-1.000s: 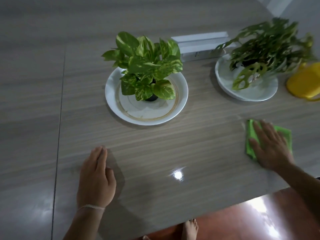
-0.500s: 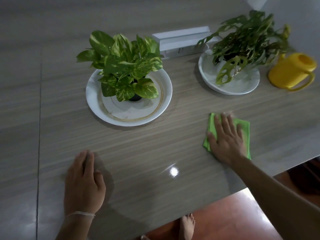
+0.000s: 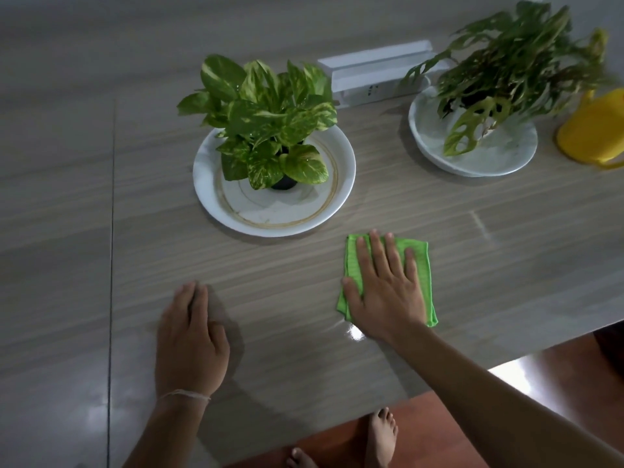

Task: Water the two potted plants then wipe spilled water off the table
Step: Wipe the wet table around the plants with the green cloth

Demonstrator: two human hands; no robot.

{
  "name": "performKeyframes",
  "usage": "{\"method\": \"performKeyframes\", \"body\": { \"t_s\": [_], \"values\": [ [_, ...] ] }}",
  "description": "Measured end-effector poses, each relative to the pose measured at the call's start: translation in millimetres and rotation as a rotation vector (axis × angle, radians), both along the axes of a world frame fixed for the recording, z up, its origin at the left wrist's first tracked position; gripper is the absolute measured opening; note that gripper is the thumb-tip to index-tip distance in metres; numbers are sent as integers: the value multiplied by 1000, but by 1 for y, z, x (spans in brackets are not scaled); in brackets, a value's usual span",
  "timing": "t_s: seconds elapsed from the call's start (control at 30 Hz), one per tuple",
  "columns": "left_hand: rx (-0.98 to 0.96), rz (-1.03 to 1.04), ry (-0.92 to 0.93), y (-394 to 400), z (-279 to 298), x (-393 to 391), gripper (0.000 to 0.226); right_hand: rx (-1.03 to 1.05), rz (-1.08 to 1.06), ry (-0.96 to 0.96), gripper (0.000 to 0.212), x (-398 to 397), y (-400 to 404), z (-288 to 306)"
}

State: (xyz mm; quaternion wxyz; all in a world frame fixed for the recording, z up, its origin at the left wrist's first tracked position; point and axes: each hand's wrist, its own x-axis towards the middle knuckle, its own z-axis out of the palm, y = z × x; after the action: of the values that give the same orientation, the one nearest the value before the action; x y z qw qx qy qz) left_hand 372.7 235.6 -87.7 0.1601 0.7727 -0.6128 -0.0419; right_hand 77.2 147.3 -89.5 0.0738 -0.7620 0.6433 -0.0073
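A folded green cloth [image 3: 420,265] lies on the wooden table [image 3: 304,349], just in front of the left plant's plate. My right hand [image 3: 385,288] presses flat on the cloth, fingers spread. My left hand [image 3: 190,339] rests palm down on the bare table to the left, holding nothing. A variegated pothos [image 3: 266,119] stands in a dark pot on a white plate [image 3: 341,157]. A second plant with holed leaves [image 3: 506,62] sits on a marbled plate [image 3: 489,163] at the back right. A yellow watering can [image 3: 594,130] stands at the right edge of the view.
A white box [image 3: 374,72] lies behind and between the two plants. A faint wet streak [image 3: 483,228] shows on the table right of the cloth. The table's near edge runs diagonally at lower right, with red-brown floor [image 3: 439,427] and bare feet [image 3: 381,437] below.
My right hand has slid the green cloth leftward across the table, from in front of the right plant to in front of the left plate. My left hand has stayed put.
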Motion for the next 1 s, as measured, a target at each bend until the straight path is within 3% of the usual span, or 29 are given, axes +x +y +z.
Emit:
{"method": "performKeyframes", "body": {
  "t_s": [0.47,0.87,1.0],
  "values": [
    [42,-27,83,0,14,2,58,50,365,-144,75,125,101,3],
    [-81,95,262,11,13,15,59,55,485,-117,76,159,71,4],
    [-39,188,177,40,6,33,51,63,507,-103,77,181,45,4]
  ]
}}
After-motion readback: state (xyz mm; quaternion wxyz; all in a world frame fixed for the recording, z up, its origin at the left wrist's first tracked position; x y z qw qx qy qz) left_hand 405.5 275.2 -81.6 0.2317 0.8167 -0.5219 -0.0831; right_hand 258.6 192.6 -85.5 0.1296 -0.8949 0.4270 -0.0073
